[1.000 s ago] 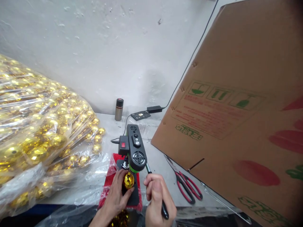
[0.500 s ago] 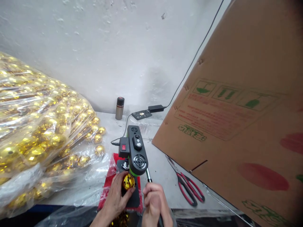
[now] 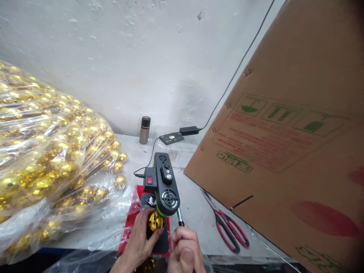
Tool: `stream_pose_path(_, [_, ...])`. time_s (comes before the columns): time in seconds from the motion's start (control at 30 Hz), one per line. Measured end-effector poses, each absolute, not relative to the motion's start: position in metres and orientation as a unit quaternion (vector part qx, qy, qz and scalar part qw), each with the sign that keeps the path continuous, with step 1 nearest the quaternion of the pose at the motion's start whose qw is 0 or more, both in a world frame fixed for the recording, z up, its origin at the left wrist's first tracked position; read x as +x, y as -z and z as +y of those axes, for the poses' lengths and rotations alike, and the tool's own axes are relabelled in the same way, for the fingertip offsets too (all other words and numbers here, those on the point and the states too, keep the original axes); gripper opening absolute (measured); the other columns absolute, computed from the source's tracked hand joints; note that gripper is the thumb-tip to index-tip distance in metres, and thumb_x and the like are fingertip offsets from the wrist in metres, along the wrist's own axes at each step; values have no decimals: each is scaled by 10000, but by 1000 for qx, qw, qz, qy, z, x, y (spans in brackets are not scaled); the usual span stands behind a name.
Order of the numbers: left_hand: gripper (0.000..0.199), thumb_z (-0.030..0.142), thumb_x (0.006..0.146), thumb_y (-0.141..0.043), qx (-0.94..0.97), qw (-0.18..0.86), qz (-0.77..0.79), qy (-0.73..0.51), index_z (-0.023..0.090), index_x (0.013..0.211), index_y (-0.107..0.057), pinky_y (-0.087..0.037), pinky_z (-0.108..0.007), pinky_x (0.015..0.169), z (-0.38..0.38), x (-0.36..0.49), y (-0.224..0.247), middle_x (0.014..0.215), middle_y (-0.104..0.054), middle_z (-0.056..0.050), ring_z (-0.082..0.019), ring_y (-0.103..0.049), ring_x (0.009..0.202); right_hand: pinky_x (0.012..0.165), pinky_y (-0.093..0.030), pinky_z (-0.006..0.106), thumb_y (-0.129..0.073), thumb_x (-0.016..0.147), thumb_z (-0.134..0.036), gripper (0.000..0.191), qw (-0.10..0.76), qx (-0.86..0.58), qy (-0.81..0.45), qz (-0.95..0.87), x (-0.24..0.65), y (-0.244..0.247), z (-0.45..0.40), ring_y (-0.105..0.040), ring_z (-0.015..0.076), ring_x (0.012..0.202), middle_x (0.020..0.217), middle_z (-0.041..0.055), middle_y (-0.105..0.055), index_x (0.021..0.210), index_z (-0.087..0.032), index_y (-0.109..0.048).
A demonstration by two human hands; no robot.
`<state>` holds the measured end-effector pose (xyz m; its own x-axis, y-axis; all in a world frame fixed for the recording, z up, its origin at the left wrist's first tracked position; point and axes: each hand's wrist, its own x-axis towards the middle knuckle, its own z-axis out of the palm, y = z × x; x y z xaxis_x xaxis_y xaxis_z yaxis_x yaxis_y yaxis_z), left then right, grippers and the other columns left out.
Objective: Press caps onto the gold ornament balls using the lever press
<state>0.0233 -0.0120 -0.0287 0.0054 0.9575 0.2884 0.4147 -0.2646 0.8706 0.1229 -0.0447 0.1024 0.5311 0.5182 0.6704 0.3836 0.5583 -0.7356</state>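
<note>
A shiny gold faceted ball (image 3: 155, 222) sits under the head of a small black bench drill press (image 3: 167, 185). My left hand (image 3: 140, 232) is closed round the ball from the left, thumb at its lower right. The fingers of my right hand (image 3: 186, 248) wrap the drill press's lever (image 3: 180, 216), whose metal rod runs up to the machine's right side; the grip is mostly hidden by the fingers. The machine's black base (image 3: 161, 244) lies on a red sheet (image 3: 127, 235). Whether a drill bit touches the ball is hidden by the head.
A clear plastic bag of gold balls (image 3: 65, 151) fills the left. Scissors with red and black handles (image 3: 231, 229) lie right of the machine, beside a large cardboard box (image 3: 270, 132). Behind stand a bottle (image 3: 144, 131), a black patterned slab (image 3: 171, 138) and a power adapter (image 3: 189, 131).
The view has shifted slightly, so the box and scissors appear a little further right. Both hands keep their holds, with the lever in nearly the same position.
</note>
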Motion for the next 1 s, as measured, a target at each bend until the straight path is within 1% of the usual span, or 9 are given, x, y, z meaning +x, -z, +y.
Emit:
stream_pose_path(0.13, [506, 534, 954, -687, 642, 297, 531, -467, 204, 1338, -686, -623, -607, 1063, -12, 25, 28, 1331, -769, -194, -392, -742, 1247, 633, -432, 242, -402, 1140, -261, 478, 714, -439, 5, -545, 136, -93, -40, -522, 80, 597, 701, -47, -579, 680, -214, -522])
stream_pose_path(0.27, [504, 505, 947, -688, 642, 300, 534, -461, 190, 1340, -681, -612, -631, 1071, -11, 25, 27, 1342, -763, -209, -402, -737, 1258, 583, -403, 234, -388, 1135, -236, 475, 710, -429, 16, -558, 141, -89, -37, -525, 78, 593, 701, -44, -571, 678, -214, -513])
stream_pose_path(0.5, [510, 508, 940, -682, 642, 303, 541, -451, 181, 1331, -677, -600, -653, 1079, -11, 26, 25, 1346, -759, -224, -415, -733, 1264, 610, -420, 233, -396, 1131, -243, 461, 735, -410, 21, -539, 136, -92, -34, -513, 81, 587, 685, -48, -553, 681, -214, -493])
stream_pose_path(0.63, [524, 511, 934, -674, 639, 308, 542, -450, 169, 1331, -673, -593, -654, 1086, -10, 26, 23, 1346, -757, -233, -413, -731, 1263, 650, -453, 237, -390, 1125, -221, 456, 727, -405, 32, -554, 139, -90, -32, -515, 78, 583, 687, -51, -560, 684, -213, -507])
stream_pose_path(0.77, [523, 510, 924, -677, 632, 310, 543, -458, 187, 1336, -670, -597, -634, 1088, -10, 27, 23, 1341, -764, -209, -399, -733, 1262, 628, -447, 243, -388, 1119, -222, 450, 724, -407, 35, -557, 141, -88, -32, -515, 87, 573, 673, -50, -563, 686, -219, -512])
stream_pose_path(0.87, [522, 520, 920, -677, 629, 310, 544, -461, 196, 1330, -673, -596, -631, 1089, -10, 27, 22, 1336, -765, -201, -399, -731, 1261, 654, -462, 249, -394, 1119, -230, 445, 718, -415, 36, -557, 140, -88, -32, -517, 90, 573, 671, -52, -568, 690, -222, -510])
stream_pose_path(1.0, [529, 515, 915, -679, 630, 308, 547, -457, 183, 1327, -669, -595, -639, 1083, -11, 27, 19, 1324, -765, -218, -408, -734, 1245, 682, -479, 262, -394, 1119, -223, 449, 728, -404, 43, -552, 139, -89, -30, -497, 93, 551, 655, -55, -557, 685, -224, -511])
